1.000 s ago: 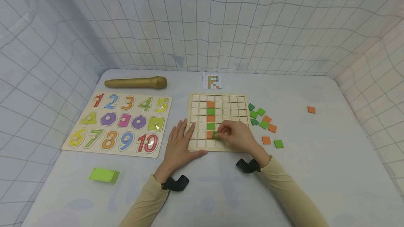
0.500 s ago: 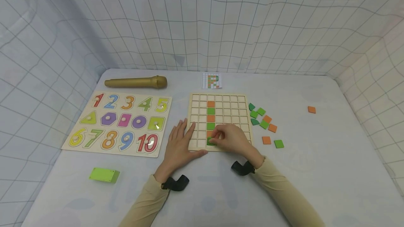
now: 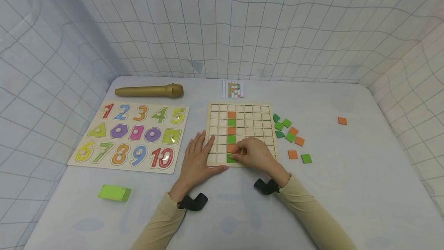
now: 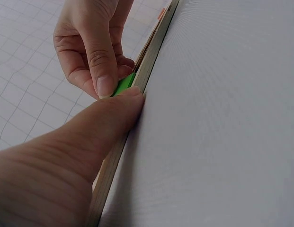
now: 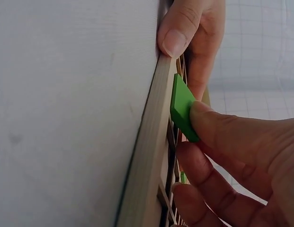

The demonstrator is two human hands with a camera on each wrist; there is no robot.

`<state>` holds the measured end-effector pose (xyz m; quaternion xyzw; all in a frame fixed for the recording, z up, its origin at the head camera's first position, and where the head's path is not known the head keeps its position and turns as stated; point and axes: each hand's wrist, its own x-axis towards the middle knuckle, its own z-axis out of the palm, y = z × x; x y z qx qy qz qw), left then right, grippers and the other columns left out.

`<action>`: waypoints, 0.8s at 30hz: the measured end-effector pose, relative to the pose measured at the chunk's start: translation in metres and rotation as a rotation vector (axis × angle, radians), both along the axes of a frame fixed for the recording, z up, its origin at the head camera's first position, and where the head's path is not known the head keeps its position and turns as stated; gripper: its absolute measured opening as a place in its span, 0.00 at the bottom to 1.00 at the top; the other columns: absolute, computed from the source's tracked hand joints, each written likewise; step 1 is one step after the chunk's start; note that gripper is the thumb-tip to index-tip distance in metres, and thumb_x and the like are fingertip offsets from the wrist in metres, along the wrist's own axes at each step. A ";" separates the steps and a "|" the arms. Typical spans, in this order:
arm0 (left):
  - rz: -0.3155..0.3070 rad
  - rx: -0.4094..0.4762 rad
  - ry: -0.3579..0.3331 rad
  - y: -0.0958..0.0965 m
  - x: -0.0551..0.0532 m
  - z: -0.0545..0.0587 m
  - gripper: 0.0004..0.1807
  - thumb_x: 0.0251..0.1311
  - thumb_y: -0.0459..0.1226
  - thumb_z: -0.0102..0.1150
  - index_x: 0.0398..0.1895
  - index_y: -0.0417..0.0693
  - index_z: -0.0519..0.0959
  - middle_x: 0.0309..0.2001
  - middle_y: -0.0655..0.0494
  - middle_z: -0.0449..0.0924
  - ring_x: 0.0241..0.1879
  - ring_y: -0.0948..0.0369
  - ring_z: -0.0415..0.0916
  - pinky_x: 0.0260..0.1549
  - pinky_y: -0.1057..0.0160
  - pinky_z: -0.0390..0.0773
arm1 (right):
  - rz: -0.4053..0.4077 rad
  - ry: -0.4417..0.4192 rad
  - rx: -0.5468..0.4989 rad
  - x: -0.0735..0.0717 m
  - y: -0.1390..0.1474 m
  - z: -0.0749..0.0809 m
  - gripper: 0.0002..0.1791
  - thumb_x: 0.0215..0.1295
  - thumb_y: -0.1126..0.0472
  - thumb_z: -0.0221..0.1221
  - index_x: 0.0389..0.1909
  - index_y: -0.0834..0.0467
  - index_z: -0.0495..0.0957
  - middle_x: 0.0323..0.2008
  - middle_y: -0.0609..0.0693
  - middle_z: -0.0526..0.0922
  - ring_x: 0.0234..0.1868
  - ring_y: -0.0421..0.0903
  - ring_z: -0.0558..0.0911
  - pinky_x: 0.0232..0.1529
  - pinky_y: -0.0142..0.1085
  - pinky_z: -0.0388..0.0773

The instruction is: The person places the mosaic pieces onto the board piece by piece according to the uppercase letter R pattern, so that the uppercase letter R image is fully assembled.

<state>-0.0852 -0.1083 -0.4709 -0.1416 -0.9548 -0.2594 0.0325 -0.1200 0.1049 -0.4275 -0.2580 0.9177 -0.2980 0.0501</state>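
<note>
My right hand (image 3: 256, 153) pinches a square green tile (image 5: 183, 106) between thumb and fingers at the bottom of a wooden grid board (image 3: 207, 162). In the right wrist view the tile stands tilted just inside the board's front rim, the thumb on its face. Above it in the same column, orange and green tiles (image 3: 231, 130) alternate in their cells; the lowest orange one is partly covered by the fingers. My left hand (image 3: 195, 165) rests on the board's left edge with straight fingers, its thumb (image 4: 123, 106) lying against the front rim.
Loose orange and green tiles (image 3: 290, 137) lie right of the board, with a lone orange tile (image 3: 342, 121) farther right. Behind the board is a pattern card (image 3: 232, 89). To the left are a number puzzle (image 3: 184, 138), a gold microphone (image 3: 149, 90) and a green block (image 3: 113, 193).
My right hand has moved slightly left and toward me, bringing the green tile from beside the lowest orange tile to the bottom cell of that column. The left hand has stayed put.
</note>
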 end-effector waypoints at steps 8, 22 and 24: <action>0.000 0.006 0.006 0.000 0.001 0.000 0.56 0.42 0.63 0.67 0.72 0.44 0.58 0.72 0.41 0.48 0.72 0.48 0.37 0.67 0.48 0.39 | -0.014 0.003 -0.004 0.001 -0.001 -0.001 0.07 0.53 0.54 0.70 0.22 0.49 0.83 0.19 0.36 0.75 0.22 0.37 0.69 0.23 0.31 0.67; -0.005 0.005 0.017 -0.001 0.000 -0.001 0.56 0.42 0.63 0.67 0.72 0.44 0.58 0.72 0.40 0.49 0.72 0.48 0.38 0.67 0.48 0.39 | 0.009 -0.004 -0.005 0.001 0.000 -0.002 0.06 0.53 0.55 0.70 0.24 0.49 0.82 0.20 0.34 0.74 0.25 0.37 0.69 0.26 0.32 0.68; -0.007 0.005 0.021 -0.001 0.000 -0.001 0.56 0.42 0.62 0.67 0.72 0.44 0.58 0.72 0.40 0.49 0.72 0.48 0.38 0.67 0.48 0.39 | 0.016 -0.009 -0.008 0.001 0.001 -0.001 0.06 0.53 0.55 0.70 0.25 0.49 0.82 0.20 0.35 0.75 0.25 0.38 0.69 0.26 0.32 0.68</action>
